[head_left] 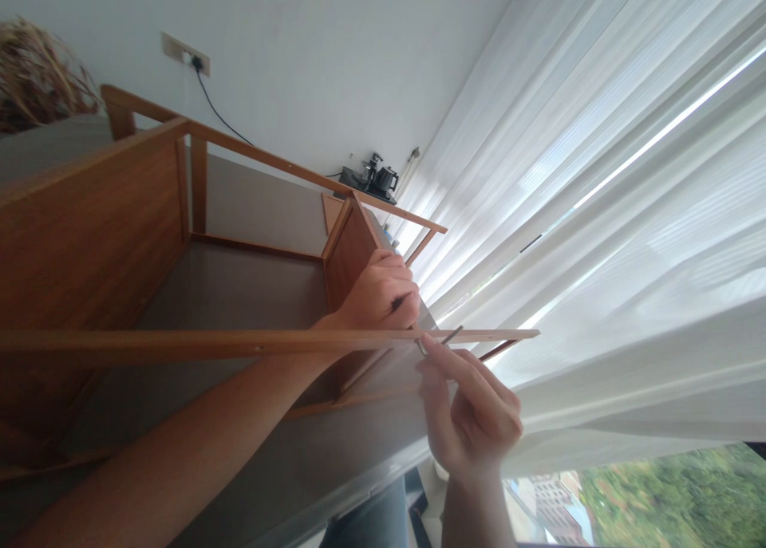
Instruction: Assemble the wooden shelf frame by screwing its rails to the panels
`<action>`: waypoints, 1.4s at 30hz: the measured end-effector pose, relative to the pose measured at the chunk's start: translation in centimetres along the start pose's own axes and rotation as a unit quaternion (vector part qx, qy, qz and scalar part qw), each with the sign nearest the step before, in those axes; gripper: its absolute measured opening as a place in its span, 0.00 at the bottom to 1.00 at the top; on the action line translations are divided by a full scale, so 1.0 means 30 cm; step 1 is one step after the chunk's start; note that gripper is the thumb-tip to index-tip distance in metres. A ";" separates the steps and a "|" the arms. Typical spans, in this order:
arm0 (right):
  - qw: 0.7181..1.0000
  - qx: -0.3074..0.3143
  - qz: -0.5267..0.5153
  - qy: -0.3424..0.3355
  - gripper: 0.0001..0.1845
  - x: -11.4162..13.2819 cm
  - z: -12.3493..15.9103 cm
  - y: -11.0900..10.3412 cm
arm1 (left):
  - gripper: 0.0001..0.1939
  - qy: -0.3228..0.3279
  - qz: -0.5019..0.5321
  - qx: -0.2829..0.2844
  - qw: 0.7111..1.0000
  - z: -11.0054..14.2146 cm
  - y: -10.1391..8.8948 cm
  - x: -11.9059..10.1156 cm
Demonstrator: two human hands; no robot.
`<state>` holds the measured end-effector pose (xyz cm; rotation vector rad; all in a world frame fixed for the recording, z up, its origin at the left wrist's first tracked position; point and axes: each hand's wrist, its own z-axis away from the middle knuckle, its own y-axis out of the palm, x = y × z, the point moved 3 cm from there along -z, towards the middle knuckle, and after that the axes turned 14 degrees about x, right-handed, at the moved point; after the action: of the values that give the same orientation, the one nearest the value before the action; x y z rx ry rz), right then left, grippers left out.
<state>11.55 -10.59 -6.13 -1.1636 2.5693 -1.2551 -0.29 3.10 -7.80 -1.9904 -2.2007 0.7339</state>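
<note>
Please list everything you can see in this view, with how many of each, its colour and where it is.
wooden furniture frame: 1, orange-brown, left and centre
wooden rail: 1, orange-brown, across the frame
shelf panel: 1 visible, grey, inside the frame
hex key: 1, metal grey, at the rail's far end
wall socket: 1, beige, on the wall
cable: 1, black, below the socket
kettle: 1, black, beyond the frame
curtain: 1, white, right
trees: several, green, outside, lower right
jeans: 1 leg, blue, bottom
left hand: 1, on the frame
right hand: 1, pinching the hex key
</note>
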 end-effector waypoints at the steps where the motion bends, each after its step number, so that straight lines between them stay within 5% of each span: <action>1: 1.000 -0.008 0.005 -0.005 0.26 -0.006 0.004 0.001 | 0.20 -0.002 0.000 0.003 1.000 0.000 0.001 0.001; 11: 0.986 -0.107 0.129 0.003 0.16 -0.028 0.037 -0.008 | 0.19 0.002 0.014 -0.002 1.000 0.001 -0.003 -0.002; 15: 0.993 -0.064 0.080 0.064 0.04 -0.021 0.031 -0.001 | 0.19 -0.002 0.011 -0.005 1.000 0.002 0.000 0.001; 20: 0.970 -0.014 -0.091 0.226 0.22 -0.006 0.025 0.056 | 0.19 -0.014 0.015 0.009 1.000 0.000 -0.005 -0.004; 23: 0.945 -0.018 -0.172 0.277 0.24 0.013 0.026 0.097 | 0.19 -0.025 0.011 0.014 1.000 -0.001 -0.005 -0.006; 30: 0.986 0.004 0.010 0.166 0.23 0.062 0.001 0.086 | 0.20 -0.034 0.014 0.020 0.999 0.001 0.000 -0.002; 36: 0.995 0.064 -0.021 0.076 0.09 0.083 0.004 0.059 | 0.20 -0.031 0.007 0.023 0.999 -0.004 0.001 -0.002; 42: 0.998 0.055 0.014 0.006 0.28 0.079 0.008 0.048 | 0.19 -0.014 0.006 0.010 1.000 -0.002 0.004 0.001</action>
<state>9.07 -11.72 -6.69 -1.0981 2.4792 -1.3819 -0.18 3.15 -7.80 -1.9988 -2.1886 0.7873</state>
